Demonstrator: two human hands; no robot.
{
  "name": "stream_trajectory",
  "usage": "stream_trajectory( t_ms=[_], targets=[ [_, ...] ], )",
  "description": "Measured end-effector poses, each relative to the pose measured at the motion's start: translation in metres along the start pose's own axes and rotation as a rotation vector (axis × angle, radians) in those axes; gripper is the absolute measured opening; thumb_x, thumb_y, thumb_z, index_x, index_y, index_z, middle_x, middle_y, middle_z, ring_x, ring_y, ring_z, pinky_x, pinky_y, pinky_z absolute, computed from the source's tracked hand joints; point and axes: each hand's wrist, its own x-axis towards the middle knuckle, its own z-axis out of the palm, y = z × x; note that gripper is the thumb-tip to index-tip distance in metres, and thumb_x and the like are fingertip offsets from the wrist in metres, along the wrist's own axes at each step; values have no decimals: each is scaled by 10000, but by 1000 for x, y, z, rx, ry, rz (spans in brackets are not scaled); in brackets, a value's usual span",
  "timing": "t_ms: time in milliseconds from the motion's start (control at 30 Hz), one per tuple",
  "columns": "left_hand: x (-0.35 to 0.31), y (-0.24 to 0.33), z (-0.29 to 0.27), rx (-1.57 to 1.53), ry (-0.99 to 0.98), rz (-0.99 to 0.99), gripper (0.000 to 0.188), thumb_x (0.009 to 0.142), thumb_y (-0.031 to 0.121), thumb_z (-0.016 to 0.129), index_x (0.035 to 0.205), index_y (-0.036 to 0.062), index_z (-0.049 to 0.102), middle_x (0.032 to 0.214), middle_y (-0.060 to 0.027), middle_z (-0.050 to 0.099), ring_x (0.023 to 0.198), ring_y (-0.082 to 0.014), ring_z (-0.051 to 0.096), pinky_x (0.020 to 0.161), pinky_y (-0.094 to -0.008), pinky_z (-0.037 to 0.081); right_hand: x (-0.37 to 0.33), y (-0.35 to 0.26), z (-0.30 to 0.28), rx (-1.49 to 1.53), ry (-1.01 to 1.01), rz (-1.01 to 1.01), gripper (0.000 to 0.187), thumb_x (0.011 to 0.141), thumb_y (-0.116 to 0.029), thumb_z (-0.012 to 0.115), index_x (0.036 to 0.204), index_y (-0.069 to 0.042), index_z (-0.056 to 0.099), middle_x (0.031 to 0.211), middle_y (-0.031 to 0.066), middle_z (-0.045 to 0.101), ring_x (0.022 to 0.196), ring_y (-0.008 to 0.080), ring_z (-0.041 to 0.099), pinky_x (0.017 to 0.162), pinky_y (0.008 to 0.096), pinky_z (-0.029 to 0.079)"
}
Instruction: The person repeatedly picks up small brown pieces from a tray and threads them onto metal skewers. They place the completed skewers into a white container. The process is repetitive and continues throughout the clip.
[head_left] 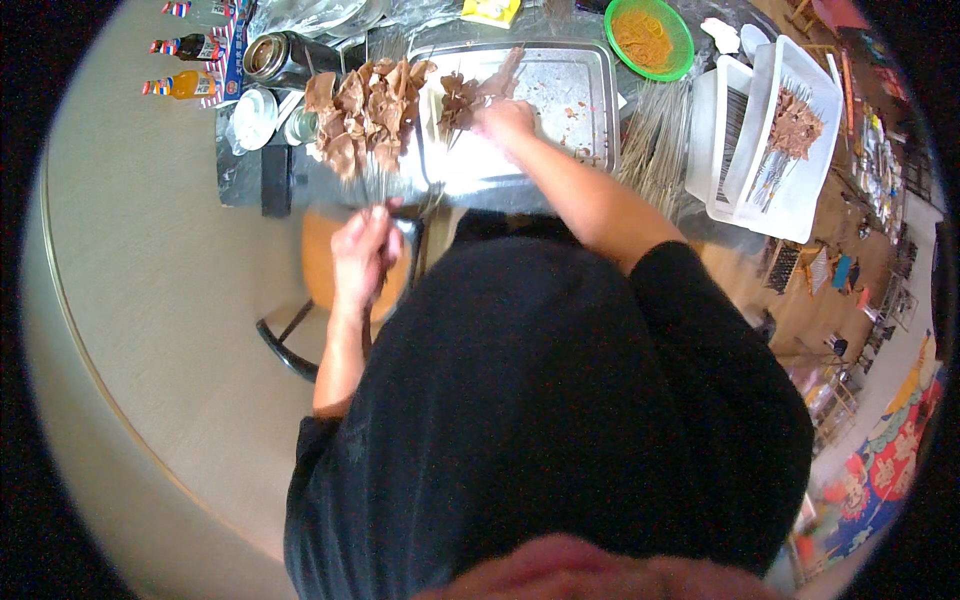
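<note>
My left hand (368, 250) is closed around the thin stick ends of a bunch of skewers, just off the table's near edge. Thin brown, meat-like slices (370, 110) fill the upper part of that bunch. My right hand (508, 122) reaches over the metal tray (572, 85), touching a smaller cluster of brown slices (458, 100). Its fingers are blurred against the brown pieces, so their grip is unclear. A pale strip (430, 108) lies between the two groups of slices.
Bare skewers (655, 145) lie right of the tray, beside white plastic bins (815, 200), one holding more brown slices on sticks. Behind them sits a green bowl (690, 50) of orange-brown powder. A dark open canister (300, 60) and bottles (195, 85) stand left. A chair (325, 255) is below.
</note>
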Motion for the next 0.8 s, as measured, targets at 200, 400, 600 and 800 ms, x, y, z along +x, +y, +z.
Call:
stream_trajectory(
  t_ms=[200, 400, 600, 800],
  targets=[
    [31, 5, 20, -80, -109, 42, 279, 1028, 150, 589, 1231, -36, 632, 964, -112, 750, 554, -62, 482, 507, -211, 394, -99, -53, -46, 639, -115, -1, 111, 855, -75, 739, 927, 10, 744, 775, 75, 720, 617, 129, 645, 501, 240, 470],
    [49, 16, 68, -125, -127, 117, 187, 981, 84, 644, 1121, -29, 692, 1015, -97, 736, 799, -132, 664, 645, -235, 519, -144, -89, -65, 607, -158, -248, 147, 845, -63, 744, 961, 28, 750, 801, 83, 727, 637, 109, 649, 529, 235, 495],
    [46, 42, 112, -134, -256, 93, 149, 980, 84, 649, 1102, 11, 695, 899, -24, 708, 654, -73, 582, 551, -196, 457, -169, -103, -102, 730, -97, -310, 137, 835, -79, 769, 921, 24, 741, 793, 72, 715, 639, 102, 635, 546, 228, 489],
    [37, 64, 157, -83, -305, 93, 180, 1011, 110, 607, 1154, 20, 668, 1014, -90, 755, 613, -39, 533, 528, -169, 424, -169, -98, -134, 840, -72, -278, 133, 848, -106, 803, 918, -20, 730, 775, 17, 692, 602, 45, 595, 489, 185, 385]
  ],
)
